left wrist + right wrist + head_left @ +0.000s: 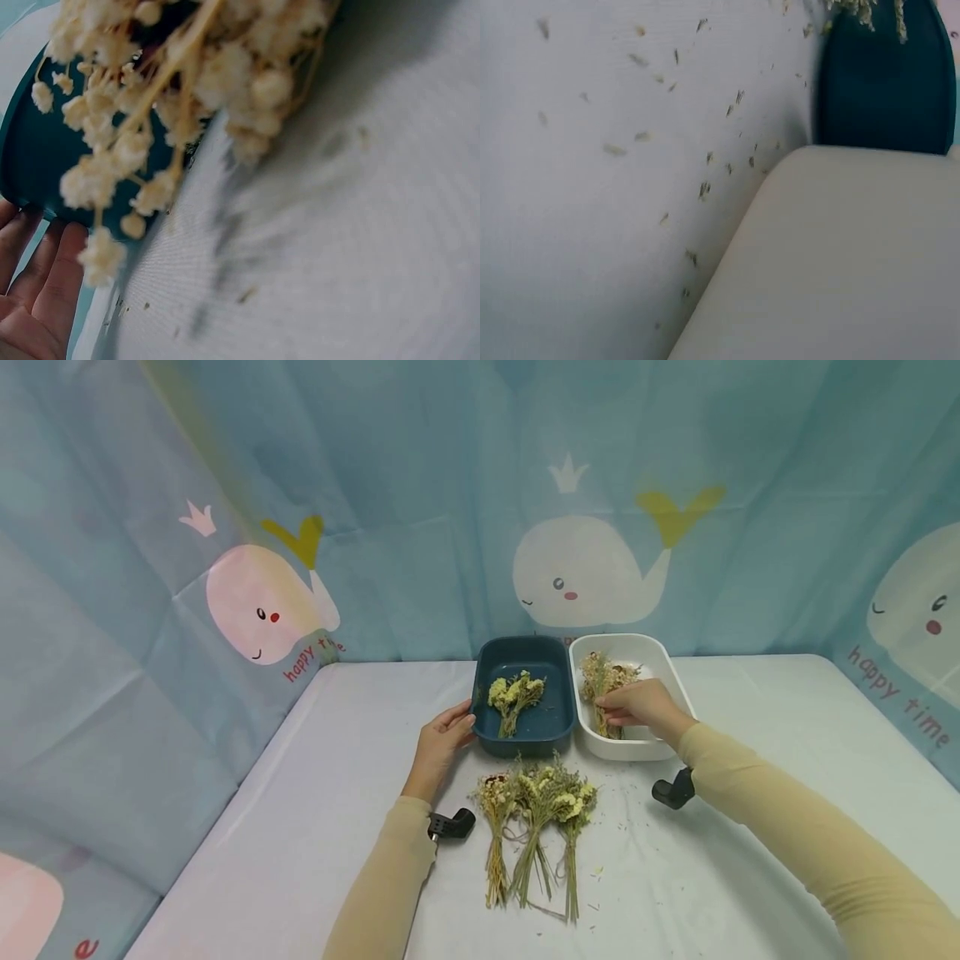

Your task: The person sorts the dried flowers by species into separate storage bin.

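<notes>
My right hand (645,706) reaches into the white tub (654,652) and pinches the stems of a dried flower bunch (597,675), whose pale heads point to the far side. Other dried blooms show beside it, partly hidden by the hand. My left hand (438,747) rests its extended fingers against the left wall of the dark blue tub (553,670). A yellow dried flower bunch (515,693) lies inside that tub. In the right wrist view the white tub's wall (840,262) fills the lower right, and the right hand is out of sight.
Several dried flower bunches (536,802) lie on the white tabletop (300,827) in front of the tubs, stems toward me. Small plant crumbs (705,190) are scattered near them. A blue whale-print curtain (427,568) hangs behind the table and along its left side.
</notes>
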{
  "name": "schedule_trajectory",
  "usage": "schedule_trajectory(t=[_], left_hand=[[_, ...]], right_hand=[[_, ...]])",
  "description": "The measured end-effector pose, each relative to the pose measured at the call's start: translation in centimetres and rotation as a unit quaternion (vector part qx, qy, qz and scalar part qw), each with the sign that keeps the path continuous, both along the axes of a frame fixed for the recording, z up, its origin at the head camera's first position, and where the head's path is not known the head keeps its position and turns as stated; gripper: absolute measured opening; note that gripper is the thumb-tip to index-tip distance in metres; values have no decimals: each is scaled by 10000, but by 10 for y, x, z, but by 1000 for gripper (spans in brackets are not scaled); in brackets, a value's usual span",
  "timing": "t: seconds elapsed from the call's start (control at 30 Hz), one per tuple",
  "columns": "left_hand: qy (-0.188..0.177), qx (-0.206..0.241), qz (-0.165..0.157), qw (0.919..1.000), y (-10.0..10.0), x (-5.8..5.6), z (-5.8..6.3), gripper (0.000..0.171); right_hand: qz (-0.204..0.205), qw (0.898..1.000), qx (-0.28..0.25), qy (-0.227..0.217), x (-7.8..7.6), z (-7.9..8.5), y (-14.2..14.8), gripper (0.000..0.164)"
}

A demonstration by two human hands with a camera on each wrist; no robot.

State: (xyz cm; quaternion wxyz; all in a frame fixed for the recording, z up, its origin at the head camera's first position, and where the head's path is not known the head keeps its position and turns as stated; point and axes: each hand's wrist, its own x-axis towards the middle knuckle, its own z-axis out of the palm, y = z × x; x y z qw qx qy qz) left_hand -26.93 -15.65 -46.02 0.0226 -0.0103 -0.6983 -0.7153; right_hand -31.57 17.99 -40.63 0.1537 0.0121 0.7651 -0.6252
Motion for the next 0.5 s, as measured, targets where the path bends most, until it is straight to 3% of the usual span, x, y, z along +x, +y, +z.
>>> schedule_trajectory(t=[0.17, 0.5], left_hand=[[21, -7, -12, 10000, -1, 1, -1, 47], [76, -32, -46, 10000, 0, 1, 1, 47]], right_hand=[[-140, 9995, 251, -121, 4, 4, -9, 38], [-291, 9985, 324, -336, 1, 1, -11, 25]])
